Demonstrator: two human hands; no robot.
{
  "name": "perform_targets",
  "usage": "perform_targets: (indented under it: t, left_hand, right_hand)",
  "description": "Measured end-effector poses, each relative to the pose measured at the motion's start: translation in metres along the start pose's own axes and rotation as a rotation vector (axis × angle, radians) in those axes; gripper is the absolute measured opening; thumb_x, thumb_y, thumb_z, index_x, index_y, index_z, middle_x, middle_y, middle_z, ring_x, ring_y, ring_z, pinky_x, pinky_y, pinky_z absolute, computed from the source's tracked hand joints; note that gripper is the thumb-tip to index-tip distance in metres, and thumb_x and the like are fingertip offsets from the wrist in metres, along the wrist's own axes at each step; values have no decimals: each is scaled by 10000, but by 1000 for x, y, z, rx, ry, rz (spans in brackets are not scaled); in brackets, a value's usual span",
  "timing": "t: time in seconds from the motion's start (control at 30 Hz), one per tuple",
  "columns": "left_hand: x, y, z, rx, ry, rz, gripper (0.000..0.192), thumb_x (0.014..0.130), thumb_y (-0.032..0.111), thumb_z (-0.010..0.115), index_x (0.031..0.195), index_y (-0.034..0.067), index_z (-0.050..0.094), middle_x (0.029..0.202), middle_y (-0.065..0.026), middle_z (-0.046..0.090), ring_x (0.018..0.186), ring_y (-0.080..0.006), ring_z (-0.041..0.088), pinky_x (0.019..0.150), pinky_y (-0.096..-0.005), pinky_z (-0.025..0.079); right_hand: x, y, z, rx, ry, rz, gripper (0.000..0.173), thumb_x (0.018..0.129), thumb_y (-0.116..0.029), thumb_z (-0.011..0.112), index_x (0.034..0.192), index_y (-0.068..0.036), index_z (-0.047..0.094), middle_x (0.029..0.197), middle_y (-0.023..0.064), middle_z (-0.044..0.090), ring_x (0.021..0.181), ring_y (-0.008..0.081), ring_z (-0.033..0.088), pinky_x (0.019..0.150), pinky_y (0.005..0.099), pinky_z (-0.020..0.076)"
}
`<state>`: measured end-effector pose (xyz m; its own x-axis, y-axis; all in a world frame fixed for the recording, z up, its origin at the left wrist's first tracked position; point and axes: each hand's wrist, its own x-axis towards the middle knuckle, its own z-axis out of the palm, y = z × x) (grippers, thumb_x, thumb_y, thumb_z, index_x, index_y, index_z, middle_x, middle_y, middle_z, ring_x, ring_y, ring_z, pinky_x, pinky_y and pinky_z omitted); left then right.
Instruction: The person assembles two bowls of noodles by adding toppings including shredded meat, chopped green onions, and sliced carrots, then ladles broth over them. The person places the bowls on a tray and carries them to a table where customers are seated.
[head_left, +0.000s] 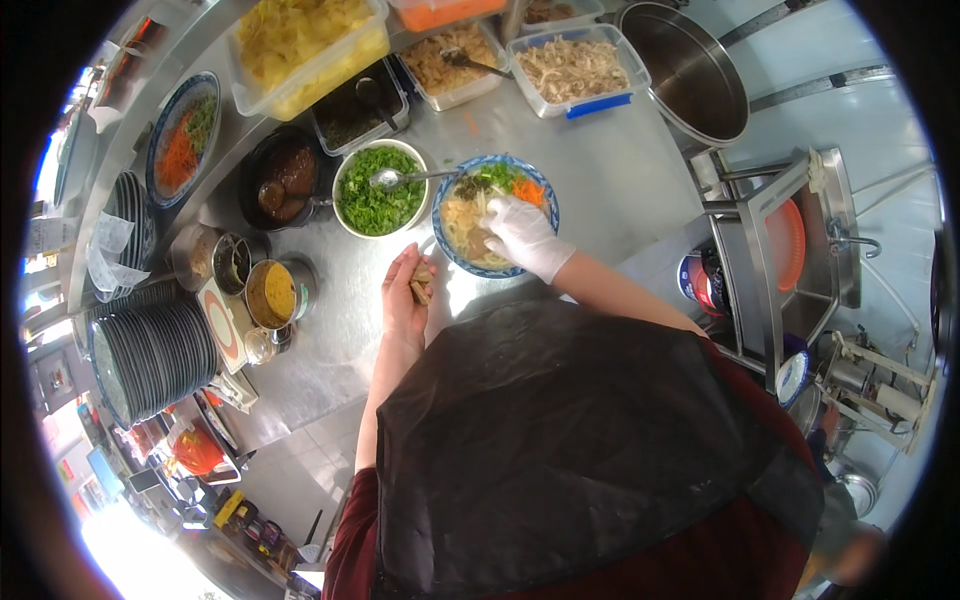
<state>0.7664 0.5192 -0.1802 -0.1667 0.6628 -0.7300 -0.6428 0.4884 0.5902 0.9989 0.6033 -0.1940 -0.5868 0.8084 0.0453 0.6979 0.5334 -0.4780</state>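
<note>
My right hand (525, 236), in a thin clear glove, is over a blue-and-white patterned bowl (555, 217), its fingers at the food inside; whether they pinch anything is hidden. The bowl holds noodles, pale pieces, dark chopped greens, green herbs and shredded carrot (529, 192). My bare left hand (407, 289) is just left of and below this bowl, closed around several brownish slices of food (421, 283). A white bowl of chopped green herbs (381, 191) stands at the upper left, with a metal spoon (388, 178) lying across it, its handle reaching the patterned bowl's rim.
Food tubs (592, 105) line the counter's far edge. A black pot of brown sauce (281, 180) and a metal container of yellow food (274, 295) stand left, beside stacked dark plates (154, 360). A large steel pot (731, 112) is upper right, above a sink (821, 304).
</note>
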Motion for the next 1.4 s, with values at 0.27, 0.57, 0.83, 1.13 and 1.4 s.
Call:
perform_targets:
  t: [0.27,0.57,0.83,1.13,1.4]
  left_hand:
    - [9,8,2,16,15,-39,274,955,149,640,1203,38,602,939,-64,653,752,-153,636,507,-219,430]
    - [41,5,2,87,-31,-57,340,955,246,632,1270,120,607,988,-2,657,789,-79,618,537,-188,440]
    - [97,13,58,-22,-331,-247,253,1002,224,579,1228,111,599,949,-4,655,739,-89,645,421,-175,454]
    - [95,21,145,136,-355,-200,289,1011,196,555,1279,91,576,969,-16,644,741,-90,651,411,-161,447]
    - [32,-28,204,183,-330,-241,227,984,268,615,1124,90,598,880,7,641,663,-45,608,398,-147,433]
  right_hand:
    - [-1,27,5,57,16,82,155,790,-96,694,944,-83,683,955,125,629,922,312,628,815,402,517]
    - [-4,25,-12,101,188,42,242,835,-135,648,1071,-147,699,906,79,654,871,280,667,738,391,548]
    - [10,60,-17,258,109,171,502,904,-147,556,1384,-290,525,1202,112,572,1063,292,616,839,400,532]
    - [-20,85,-53,-59,166,318,431,829,-237,623,1257,-196,602,1110,152,579,873,295,641,806,443,484]
    - [-68,137,-89,165,639,246,204,805,-179,594,956,-78,686,945,167,611,815,405,626,750,505,493]
